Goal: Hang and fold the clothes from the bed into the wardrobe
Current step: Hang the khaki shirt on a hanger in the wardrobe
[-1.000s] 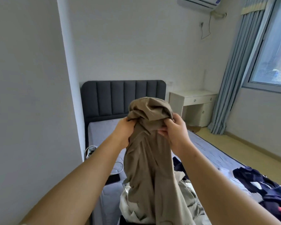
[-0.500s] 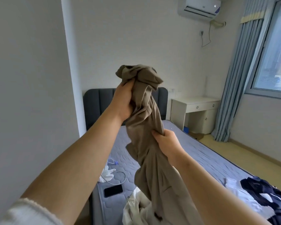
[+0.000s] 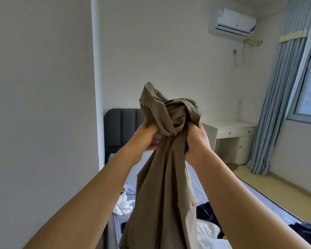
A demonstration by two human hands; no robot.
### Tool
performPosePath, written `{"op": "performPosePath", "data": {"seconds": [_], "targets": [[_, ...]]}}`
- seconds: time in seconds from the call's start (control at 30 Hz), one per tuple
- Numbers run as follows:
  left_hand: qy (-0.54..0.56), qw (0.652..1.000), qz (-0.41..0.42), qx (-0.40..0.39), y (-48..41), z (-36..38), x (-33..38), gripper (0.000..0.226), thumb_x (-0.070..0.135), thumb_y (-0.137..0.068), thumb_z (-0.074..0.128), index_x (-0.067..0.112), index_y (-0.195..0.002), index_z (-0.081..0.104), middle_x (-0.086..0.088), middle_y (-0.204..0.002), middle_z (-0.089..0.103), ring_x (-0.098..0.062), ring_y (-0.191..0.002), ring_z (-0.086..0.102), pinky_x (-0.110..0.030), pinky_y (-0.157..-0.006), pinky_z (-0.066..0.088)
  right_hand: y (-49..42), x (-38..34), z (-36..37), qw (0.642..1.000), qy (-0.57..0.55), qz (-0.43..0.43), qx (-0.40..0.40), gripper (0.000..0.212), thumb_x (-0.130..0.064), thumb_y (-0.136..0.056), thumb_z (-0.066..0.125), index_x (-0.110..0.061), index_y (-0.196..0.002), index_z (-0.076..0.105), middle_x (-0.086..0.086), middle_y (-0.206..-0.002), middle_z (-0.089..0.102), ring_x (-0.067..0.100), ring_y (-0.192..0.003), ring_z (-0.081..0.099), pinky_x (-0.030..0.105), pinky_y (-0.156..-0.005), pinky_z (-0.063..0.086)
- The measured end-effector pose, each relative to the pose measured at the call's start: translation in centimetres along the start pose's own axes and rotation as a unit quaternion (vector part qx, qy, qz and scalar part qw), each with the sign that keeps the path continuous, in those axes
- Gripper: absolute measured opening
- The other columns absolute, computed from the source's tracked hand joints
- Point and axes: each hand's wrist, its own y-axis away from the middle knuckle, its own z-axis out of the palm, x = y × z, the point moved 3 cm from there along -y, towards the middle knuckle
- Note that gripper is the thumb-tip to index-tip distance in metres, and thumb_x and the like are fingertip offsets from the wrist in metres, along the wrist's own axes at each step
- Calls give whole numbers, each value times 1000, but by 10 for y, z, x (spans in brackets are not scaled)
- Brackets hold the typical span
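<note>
The left hand (image 3: pixel 147 139) and right hand (image 3: pixel 196 141) grip the bunched top of the brown cloth (image 3: pixel 165 177). They hold it high above the bed (image 3: pixel 258 198), likely to let it hang straight.

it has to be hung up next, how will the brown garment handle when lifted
Probably floppy: the brown garment bunches above the left hand and right hand and hangs in long folds below. Likely light, since it drapes thin.

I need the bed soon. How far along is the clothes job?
Done: nothing visible yet. In hand: left hand and right hand grip a bunched brown garment above the bed. To do: white clothes and dark blue clothes lying on it.
</note>
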Motion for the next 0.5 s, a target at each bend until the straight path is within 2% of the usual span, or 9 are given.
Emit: {"op": "performPosePath", "data": {"seconds": [0.07,0.1,0.13,0.2,0.27,0.33,0.37,0.43,0.5], "targets": [[41,990,-26,-135,11,3,-8,41,48,-82,61,32,-118,51,5,-99,67,-14,-97,64,-33,-85,52,-1,5,5,999,-9,27,-18,22,-19,-96,44,-28,-93,64,10,-94,69,28,-91,66,46,-84,55],[34,985,-30,-169,15,5,-14,51,46,-79,65,30,-124,48,8,-104,67,-13,-102,63,-34,-89,52,-1,9,7,999,-9,39,-24,21,-20,-96,43,-25,-94,64,10,-92,70,28,-88,66,44,-81,56],[18,983,-31,-180,18,7,-19,50,38,-80,67,27,-126,49,8,-107,67,-12,-104,63,-32,-89,52,1,12,8,998,-10,51,-31,21,-22,-97,43,-23,-95,65,10,-91,70,27,-87,67,42,-79,56],[-32,988,-28,-147,21,8,-26,36,17,-86,64,15,-121,55,-2,-108,66,-16,-101,64,-28,-86,54,4,20,9,996,-7,76,-43,22,-26,-97,44,-19,-101,65,11,-97,70,28,-91,66,43,-82,55],[-28,997,-43,-63,17,8,-28,23,4,-89,58,10,-110,58,-8,-100,63,-20,-90,61,-27,-79,55,9,27,12,993,3,104,-56,26,-27,-96,45,-15,-110,64,15,-106,68,32,-99,64,50,-90,51],[15,995,-91,26,12,3,-31,23,0,-92,52,7,-113,54,-8,-92,58,-20,-80,57,-27,-73,52,12,30,12,993,33,100,-62,25,-24,-96,44,-16,-111,62,17,-108,66,33,-100,63,51,-92,49],[35,993,-106,47,11,1,-32,25,0,-92,50,7,-116,52,-7,-88,58,-19,-76,56,-26,-69,51,14,30,12,993,48,89,-68,24,-23,-97,44,-17,-111,62,16,-107,66,32,-100,62,50,-92,50],[66,991,-109,44,11,0,-35,29,-4,-92,47,7,-118,52,-7,-85,59,-18,-74,57,-26,-62,53,18,31,10,991,62,82,-81,22,-23,-97,45,-19,-111,61,14,-102,67,30,-97,64,46,-84,54],[125,985,-107,54,12,-2,-34,32,-7,-91,43,4,-120,52,-9,-88,60,-20,-77,58,-29,-63,51,21,33,6,989,43,105,-94,22,-30,-94,51,-18,-105,65,10,-91,71,25,-85,68,37,-66,57]]}}
